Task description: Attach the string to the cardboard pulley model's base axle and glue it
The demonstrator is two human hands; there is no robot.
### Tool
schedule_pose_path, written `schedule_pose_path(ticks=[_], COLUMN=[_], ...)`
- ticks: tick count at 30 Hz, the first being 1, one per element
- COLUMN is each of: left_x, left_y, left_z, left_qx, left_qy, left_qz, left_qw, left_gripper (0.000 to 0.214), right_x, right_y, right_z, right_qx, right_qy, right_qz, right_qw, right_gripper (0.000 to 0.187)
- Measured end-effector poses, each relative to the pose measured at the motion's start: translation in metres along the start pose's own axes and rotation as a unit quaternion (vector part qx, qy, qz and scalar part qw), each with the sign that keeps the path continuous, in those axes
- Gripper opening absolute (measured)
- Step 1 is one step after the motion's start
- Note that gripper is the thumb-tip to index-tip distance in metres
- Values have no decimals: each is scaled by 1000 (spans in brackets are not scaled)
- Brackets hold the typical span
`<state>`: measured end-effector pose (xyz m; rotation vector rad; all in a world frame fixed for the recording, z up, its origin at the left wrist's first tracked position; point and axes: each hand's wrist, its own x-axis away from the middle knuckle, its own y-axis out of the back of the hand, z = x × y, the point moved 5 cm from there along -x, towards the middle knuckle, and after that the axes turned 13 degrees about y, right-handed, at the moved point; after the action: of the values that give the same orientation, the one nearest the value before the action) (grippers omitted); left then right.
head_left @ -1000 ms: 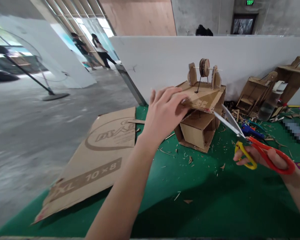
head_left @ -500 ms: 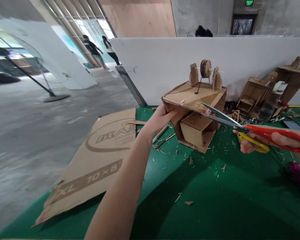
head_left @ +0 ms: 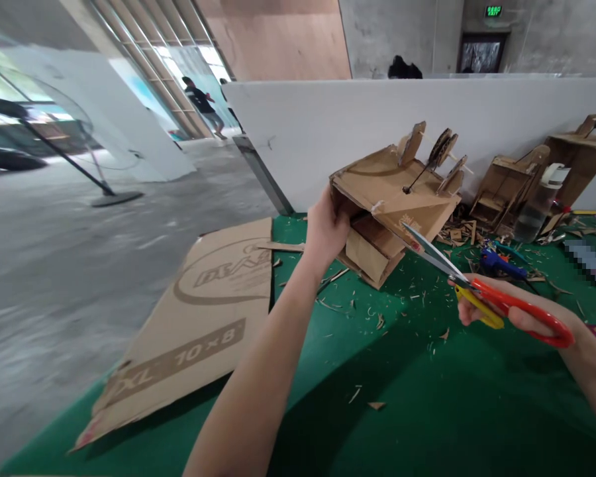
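Observation:
My left hand (head_left: 328, 228) is closed on the left edge of a cardboard box model (head_left: 377, 182), which is tilted with its top turned toward me. On that top, a cardboard pulley wheel (head_left: 440, 147) sits on a thin stick between upright cardboard supports. A black cord runs from the wheel into a hole in the top. Below it shows an inner cardboard box (head_left: 367, 255). My right hand (head_left: 511, 308) grips scissors (head_left: 496, 298) with one red and one yellow handle. Their blades point at the model's front edge, slightly parted, with the tips at the cardboard.
A flat printed cardboard sheet (head_left: 189, 318) lies at the left of the green table (head_left: 357, 437). Beyond my right hand are a blue glue gun (head_left: 501, 262), a clear bottle (head_left: 539, 205) and other cardboard models (head_left: 509, 179). A white partition (head_left: 302, 132) borders the back; scraps litter the table.
The model has tipped toward me and to the right, its wheel leaning over. My right hand and the scissors have shifted left and down, uncovering the blue glue gun.

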<state>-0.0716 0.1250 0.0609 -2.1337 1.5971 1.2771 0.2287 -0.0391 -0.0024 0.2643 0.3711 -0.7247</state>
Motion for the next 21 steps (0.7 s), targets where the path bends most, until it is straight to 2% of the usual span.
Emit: schedule_pose_path(ticks=[4, 11, 21], left_x=[3, 5, 6], left_y=[-3, -7, -8], left_z=[2, 2, 0], left_qx=[-17, 4, 5], left_qy=[-1, 14, 21], left_qz=[-1, -4, 4], left_qw=[1000, 1000, 1000], left_gripper=[45, 36, 28], right_x=[-6, -8, -3], right_y=[-4, -11, -18], right_z=[-9, -20, -20], right_qx=[23, 42, 45], right_qy=[-9, -62, -78], right_qz=[1, -45, -27], right_qw=[1000, 996, 996], right_gripper=[73, 89, 101])
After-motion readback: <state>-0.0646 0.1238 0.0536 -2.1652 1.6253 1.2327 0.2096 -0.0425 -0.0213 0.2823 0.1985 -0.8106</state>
